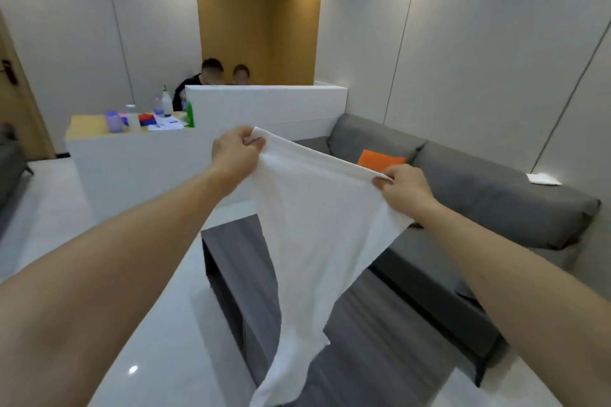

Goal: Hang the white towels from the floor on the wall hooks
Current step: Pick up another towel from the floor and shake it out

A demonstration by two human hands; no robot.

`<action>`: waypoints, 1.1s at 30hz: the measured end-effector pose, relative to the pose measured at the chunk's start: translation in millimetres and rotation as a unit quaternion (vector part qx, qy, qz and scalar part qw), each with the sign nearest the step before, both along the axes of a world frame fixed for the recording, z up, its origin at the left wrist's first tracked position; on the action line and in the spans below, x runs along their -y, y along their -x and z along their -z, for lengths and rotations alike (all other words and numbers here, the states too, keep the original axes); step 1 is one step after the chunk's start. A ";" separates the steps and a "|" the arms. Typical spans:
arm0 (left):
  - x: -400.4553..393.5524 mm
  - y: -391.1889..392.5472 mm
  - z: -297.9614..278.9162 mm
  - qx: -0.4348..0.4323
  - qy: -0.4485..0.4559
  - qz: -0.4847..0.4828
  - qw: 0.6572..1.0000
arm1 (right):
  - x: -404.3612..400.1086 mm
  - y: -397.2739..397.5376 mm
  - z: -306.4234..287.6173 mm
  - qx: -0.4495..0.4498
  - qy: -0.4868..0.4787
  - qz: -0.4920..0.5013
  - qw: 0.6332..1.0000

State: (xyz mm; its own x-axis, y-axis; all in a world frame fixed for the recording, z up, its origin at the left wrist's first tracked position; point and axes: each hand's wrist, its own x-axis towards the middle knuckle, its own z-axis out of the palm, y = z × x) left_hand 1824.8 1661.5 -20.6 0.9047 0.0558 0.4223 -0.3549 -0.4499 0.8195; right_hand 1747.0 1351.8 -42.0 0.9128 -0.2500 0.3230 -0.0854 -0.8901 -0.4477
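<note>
Both hands hold a white towel [307,235] by its top edge in the air: the left hand [236,150] pinches one corner, the right hand [401,188] pinches the other. The towel hangs down before a dark low table [238,277]. Beside it stands a grey sofa [489,205] with an orange cloth [380,160]. Behind is a white partition [264,102].

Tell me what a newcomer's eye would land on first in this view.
First, the white towel stretched in mid-frame, its top edge pinched between the left hand and the right hand while the rest hangs down over a dark coffee table. Next, the orange cloth on the grey sofa at right. Behind, a white partition stands beside a counter cluttered with bottles.
</note>
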 end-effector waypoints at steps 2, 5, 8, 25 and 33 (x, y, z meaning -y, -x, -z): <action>3.7 -32.6 -10.9 0.019 -0.011 -0.057 0.998 | 10.3 -56.6 -9.1 0.041 0.033 -0.026 0.998; 11.9 -72.4 -29.8 0.038 0.020 -0.131 0.990 | 30.6 -133.1 -25.7 0.092 0.033 -0.061 0.993; 24.1 -94.4 -36.1 0.037 0.055 -0.206 0.976 | 52.2 -187.8 -37.7 0.127 0.008 -0.113 0.985; 157.4 -22.5 201.8 -0.238 -0.015 -0.327 0.914 | 190.8 -240.1 179.8 -0.162 -0.011 -0.306 0.938; 212.9 100.5 324.6 -0.410 -0.104 -0.256 0.869 | 244.6 -111.0 311.1 -0.278 0.010 -0.272 0.921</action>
State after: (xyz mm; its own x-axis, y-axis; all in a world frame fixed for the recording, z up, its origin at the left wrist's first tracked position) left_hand 1724.3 1448.6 -345.2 0.7857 0.5386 -0.3043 0.6004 -0.5456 0.5847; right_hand 1858.0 1107.2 -353.1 0.9272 0.2941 -0.2317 0.1648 -0.8763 -0.4527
